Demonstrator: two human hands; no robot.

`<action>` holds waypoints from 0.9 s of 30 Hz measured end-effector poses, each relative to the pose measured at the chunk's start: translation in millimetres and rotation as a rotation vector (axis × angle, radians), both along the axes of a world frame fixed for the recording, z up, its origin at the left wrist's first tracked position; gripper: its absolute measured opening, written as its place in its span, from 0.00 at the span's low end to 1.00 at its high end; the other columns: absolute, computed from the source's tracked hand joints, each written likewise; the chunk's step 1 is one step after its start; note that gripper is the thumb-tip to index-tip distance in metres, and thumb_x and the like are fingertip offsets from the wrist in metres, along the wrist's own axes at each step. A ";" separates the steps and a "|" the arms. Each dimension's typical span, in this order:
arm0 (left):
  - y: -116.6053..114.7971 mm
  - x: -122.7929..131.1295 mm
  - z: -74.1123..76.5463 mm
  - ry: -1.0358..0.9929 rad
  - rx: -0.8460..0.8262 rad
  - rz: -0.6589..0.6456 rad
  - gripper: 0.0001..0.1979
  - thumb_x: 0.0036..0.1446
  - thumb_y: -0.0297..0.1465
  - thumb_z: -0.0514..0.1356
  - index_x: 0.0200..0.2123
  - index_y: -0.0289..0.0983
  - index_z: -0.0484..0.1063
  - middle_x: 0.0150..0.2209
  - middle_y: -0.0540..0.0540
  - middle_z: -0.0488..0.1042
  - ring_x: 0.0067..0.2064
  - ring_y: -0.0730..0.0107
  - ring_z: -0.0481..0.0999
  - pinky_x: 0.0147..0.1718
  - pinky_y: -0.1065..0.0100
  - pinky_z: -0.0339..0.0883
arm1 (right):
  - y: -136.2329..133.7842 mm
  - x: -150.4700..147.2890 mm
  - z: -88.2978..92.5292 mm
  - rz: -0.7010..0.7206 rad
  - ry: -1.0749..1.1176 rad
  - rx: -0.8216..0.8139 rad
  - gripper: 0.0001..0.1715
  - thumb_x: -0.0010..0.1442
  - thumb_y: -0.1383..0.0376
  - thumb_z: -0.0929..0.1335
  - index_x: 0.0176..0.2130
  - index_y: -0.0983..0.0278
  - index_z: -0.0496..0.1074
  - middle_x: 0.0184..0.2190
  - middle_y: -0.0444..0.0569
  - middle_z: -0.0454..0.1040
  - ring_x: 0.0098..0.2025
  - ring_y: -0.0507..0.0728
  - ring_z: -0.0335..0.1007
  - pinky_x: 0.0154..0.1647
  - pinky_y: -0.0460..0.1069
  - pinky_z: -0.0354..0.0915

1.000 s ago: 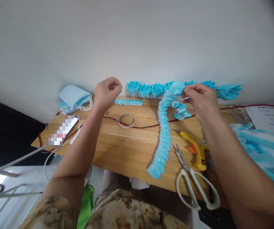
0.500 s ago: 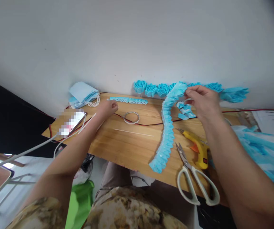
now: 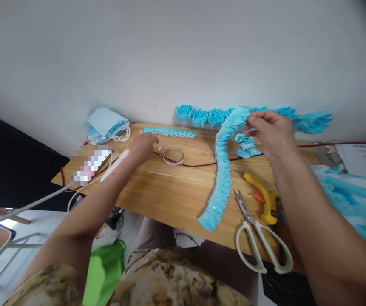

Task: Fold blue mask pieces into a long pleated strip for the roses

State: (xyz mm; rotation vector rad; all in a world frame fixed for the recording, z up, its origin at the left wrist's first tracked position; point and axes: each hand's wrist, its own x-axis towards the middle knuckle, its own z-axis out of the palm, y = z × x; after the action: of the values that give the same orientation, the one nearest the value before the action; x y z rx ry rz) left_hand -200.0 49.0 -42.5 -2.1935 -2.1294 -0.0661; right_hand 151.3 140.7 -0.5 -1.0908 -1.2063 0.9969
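My right hand [image 3: 270, 129] pinches the upper end of a long pleated light-blue strip [image 3: 222, 165], which curves down across the wooden table toward its front edge. Over the left part of the table, my left hand [image 3: 143, 146] has loosened fingers with nothing seen in them. A tiny white scrap [image 3: 159, 148] lies just off its fingertips. Behind that hand rests a short flat folded blue strip [image 3: 170, 132]. To its right is a roll of clear tape [image 3: 174, 156], with a thin white stick [image 3: 176, 176] in front.
Blue paper-like flowers [image 3: 216, 117] line the wall. A yellow glue gun [image 3: 265, 197] and white-handled scissors [image 3: 249, 219] lie at the right, the scissors' handles past the table edge. A bag of blue sheets [image 3: 108, 125] and a phone [image 3: 95, 165] with a cable are left. Blue material [image 3: 348, 191] piles at far right.
My left hand has gone from a closed fist to loosened fingers, and a white scrap now shows beside it. My right hand still holds the pleated strip. The view has shifted slightly.
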 end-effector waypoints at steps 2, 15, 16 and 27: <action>-8.7 7.6 0.7 -0.083 0.040 -0.075 0.16 0.61 0.24 0.54 0.47 0.35 0.80 0.48 0.39 0.80 0.52 0.55 0.77 0.52 0.58 0.67 | -0.7 -0.6 1.3 -0.005 -0.003 -0.010 0.07 0.54 0.75 0.71 0.27 0.65 0.75 0.21 0.41 0.72 0.24 0.50 0.67 0.23 0.45 0.65; -25.7 66.6 -15.7 -0.371 0.286 -0.528 0.09 0.66 0.29 0.59 0.36 0.36 0.81 0.41 0.41 0.80 0.43 0.60 0.77 0.44 0.61 0.66 | 3.2 19.8 10.1 0.047 -0.236 0.011 0.04 0.56 0.71 0.71 0.30 0.63 0.75 0.25 0.42 0.73 0.28 0.52 0.67 0.33 0.49 0.66; -22.3 79.5 -11.5 -0.407 0.304 -0.578 0.10 0.68 0.30 0.59 0.37 0.36 0.80 0.41 0.41 0.80 0.43 0.61 0.77 0.44 0.62 0.66 | 3.2 25.0 12.6 0.068 -0.326 0.052 0.02 0.55 0.69 0.72 0.30 0.62 0.76 0.27 0.42 0.75 0.29 0.52 0.68 0.35 0.50 0.67; 56.5 275.7 2.7 -0.136 0.054 -0.705 0.13 0.69 0.28 0.54 0.41 0.41 0.81 0.45 0.45 0.82 0.47 0.57 0.80 0.41 0.59 0.72 | -4.8 38.4 24.7 0.152 -0.813 0.243 0.07 0.58 0.61 0.69 0.34 0.60 0.79 0.29 0.46 0.79 0.33 0.59 0.74 0.36 0.53 0.66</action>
State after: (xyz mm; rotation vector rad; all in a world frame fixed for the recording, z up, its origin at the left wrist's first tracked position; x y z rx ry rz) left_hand 75.7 105.5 -39.8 -2.8459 -1.2721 -0.3155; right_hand 189.7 135.9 24.2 -1.2602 -2.0277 0.4810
